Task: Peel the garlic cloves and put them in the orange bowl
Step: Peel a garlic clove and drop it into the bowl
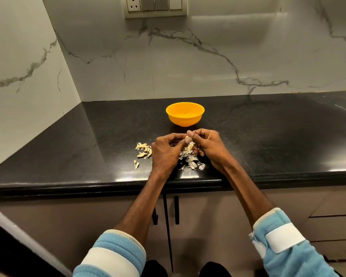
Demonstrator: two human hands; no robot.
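- The left hand [164, 150] and right hand [205, 145] pinch one garlic clove [187, 140] between them — just in front of the orange bowl [185, 115].
- More garlic cloves [144, 150] lie on the black counter [88, 148], left of the hands.

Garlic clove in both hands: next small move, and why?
Probably pull the skin off the garlic clove: left hand and right hand both pinch it over the peel pile, and the orange bowl beyond looks empty.

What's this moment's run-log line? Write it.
step: peeling | left hand, right hand: pinch garlic clove | skins: on countertop | orange bowl: behind hands
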